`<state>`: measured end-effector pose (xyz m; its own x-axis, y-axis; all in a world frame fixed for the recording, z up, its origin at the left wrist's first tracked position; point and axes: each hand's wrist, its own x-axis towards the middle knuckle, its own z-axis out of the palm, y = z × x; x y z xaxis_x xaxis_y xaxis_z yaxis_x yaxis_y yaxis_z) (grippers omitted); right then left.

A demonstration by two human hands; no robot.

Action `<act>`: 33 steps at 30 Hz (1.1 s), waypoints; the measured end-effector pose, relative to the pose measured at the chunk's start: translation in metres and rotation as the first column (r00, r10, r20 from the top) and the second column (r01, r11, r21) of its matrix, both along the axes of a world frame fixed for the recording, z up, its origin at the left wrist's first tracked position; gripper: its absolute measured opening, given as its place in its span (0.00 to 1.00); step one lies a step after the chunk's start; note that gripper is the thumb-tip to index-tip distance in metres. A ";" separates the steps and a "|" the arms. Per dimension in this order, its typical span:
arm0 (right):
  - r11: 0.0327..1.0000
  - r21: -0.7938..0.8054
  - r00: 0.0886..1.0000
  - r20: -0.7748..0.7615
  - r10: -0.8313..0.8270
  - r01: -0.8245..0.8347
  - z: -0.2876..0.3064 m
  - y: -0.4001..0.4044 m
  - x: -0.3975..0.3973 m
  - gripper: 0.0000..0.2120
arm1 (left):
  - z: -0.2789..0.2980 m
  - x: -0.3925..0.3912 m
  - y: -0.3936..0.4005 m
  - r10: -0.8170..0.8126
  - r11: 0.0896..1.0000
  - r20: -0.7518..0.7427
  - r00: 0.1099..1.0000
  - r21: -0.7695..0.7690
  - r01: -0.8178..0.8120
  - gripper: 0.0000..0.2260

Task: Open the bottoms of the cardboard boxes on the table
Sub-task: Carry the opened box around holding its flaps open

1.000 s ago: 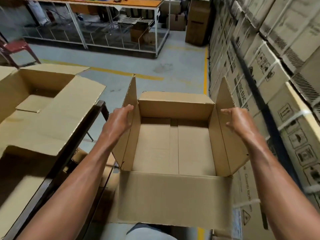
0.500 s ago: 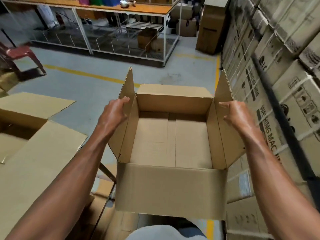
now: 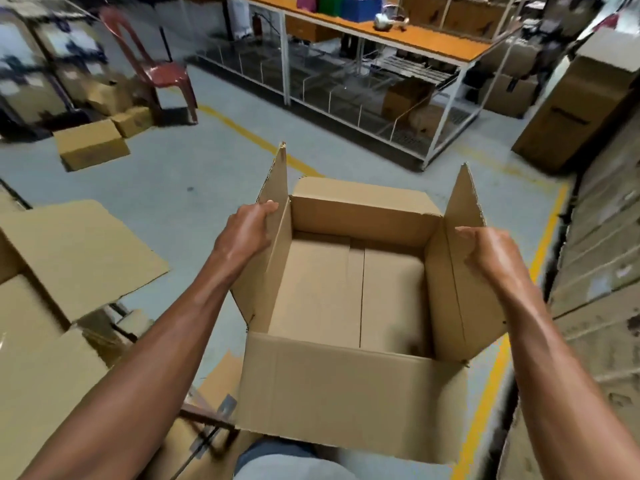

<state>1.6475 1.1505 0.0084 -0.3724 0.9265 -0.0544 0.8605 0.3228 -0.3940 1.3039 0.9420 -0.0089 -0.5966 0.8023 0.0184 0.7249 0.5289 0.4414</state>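
An open brown cardboard box point(image 3: 349, 393) hangs in the air in front of me, its top flaps up and its inner bottom flaps closed flat. My left hand point(image 3: 247, 230) grips the box's left side flap, thumb over the edge. My right hand point(image 3: 488, 251) grips the right side flap the same way. More opened cardboard boxes point(image 3: 69, 258) lie on the table at my left.
A wall of stacked, strapped cartons point(image 3: 602, 258) runs along the right. A yellow floor line point(image 3: 498, 362) passes below the box. Farther off stand a long orange-topped workbench point(image 3: 408, 39), a red plastic chair point(image 3: 152, 64) and small closed boxes point(image 3: 91, 143) on the floor.
The view has swung left and the held box has shifted right in it, away from the table. Both hands keep the same grip on the side flaps.
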 end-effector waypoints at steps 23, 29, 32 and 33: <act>0.878 0.056 0.866 -0.148 0.477 -0.475 0.005 0.303 -0.598 0.32 | 0.020 -0.460 0.160 0.512 0.857 -0.035 0.858 0.088 -0.508 0.31; 0.768 0.042 0.758 -0.132 0.639 -0.639 0.006 0.365 -0.789 0.34 | 0.027 -0.589 0.175 0.630 0.776 -0.037 0.776 0.071 -0.627 0.32; 0.718 0.068 0.708 -0.126 0.695 -0.692 0.010 0.376 -0.882 0.34 | 0.025 -0.651 0.172 0.700 0.714 -0.054 0.712 0.074 -0.696 0.32; 0.703 0.068 0.693 -0.126 0.710 -0.708 0.009 0.375 -0.910 0.35 | 0.022 -0.669 0.169 0.724 0.690 -0.049 0.688 0.075 -0.720 0.32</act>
